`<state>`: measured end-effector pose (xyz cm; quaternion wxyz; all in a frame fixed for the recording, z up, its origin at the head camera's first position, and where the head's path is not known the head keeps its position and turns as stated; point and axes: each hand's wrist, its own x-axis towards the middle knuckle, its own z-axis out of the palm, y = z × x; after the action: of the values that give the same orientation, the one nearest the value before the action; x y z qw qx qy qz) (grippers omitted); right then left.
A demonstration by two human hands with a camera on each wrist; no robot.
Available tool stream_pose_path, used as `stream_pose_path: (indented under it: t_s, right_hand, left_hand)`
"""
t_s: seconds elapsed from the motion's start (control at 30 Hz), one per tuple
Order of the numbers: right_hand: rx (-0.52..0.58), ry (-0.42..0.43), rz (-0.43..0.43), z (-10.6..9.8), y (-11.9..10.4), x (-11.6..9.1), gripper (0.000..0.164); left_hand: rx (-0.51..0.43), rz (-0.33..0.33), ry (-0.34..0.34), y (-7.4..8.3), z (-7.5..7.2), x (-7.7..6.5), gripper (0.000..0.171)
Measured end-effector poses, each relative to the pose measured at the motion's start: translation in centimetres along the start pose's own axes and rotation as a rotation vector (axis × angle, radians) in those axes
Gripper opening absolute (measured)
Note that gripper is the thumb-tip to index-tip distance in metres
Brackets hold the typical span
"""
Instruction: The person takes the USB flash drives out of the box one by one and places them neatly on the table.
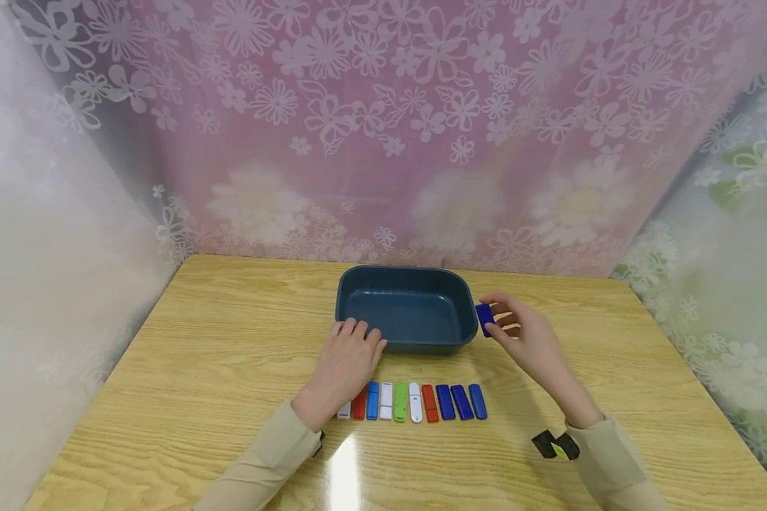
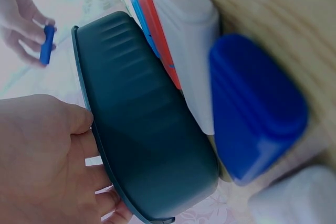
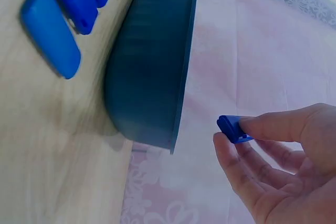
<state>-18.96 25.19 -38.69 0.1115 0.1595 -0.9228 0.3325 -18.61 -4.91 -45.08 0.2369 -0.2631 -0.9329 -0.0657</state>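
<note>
My right hand [image 1: 529, 339] pinches a dark blue USB flash drive [image 1: 485, 320] between thumb and fingers, just off the right end of a dark teal plastic basin [image 1: 409, 348]. In the right wrist view the held flash drive [image 3: 234, 129] is up off the table, beside the basin's rim. My left hand [image 1: 346, 358] grips the basin's front left rim; its fingers hook over the edge, as the left wrist view also shows at the rim [image 2: 100, 145]. The inside of the basin shows bare in the head view.
Several flash drives in red, blue, white, green and dark blue [image 1: 445, 402] lie in a row in front of the basin. My left forearm covers the row's left end. Wood-grain table [image 1: 230, 341] surrounds them, with a flowered pink curtain [image 1: 383, 177] behind.
</note>
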Motion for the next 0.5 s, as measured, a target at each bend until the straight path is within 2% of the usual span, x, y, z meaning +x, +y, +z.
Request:
stream_pose_path:
  t_s: [0.17, 0.5]
  right_hand:
    - [-0.042, -0.052, 0.017, -0.3, 0.6, -1.7, 0.04]
    - [-0.06, -0.263, 0.131, 1.1, 2.7, -4.4, 0.035]
  left_hand:
    - [0.004, 0.001, 0.004, 0.0, 0.1, 0.0, 0.024]
    - [0.002, -0.006, -0.007, 0.0, 0.0, 0.1, 0.025]
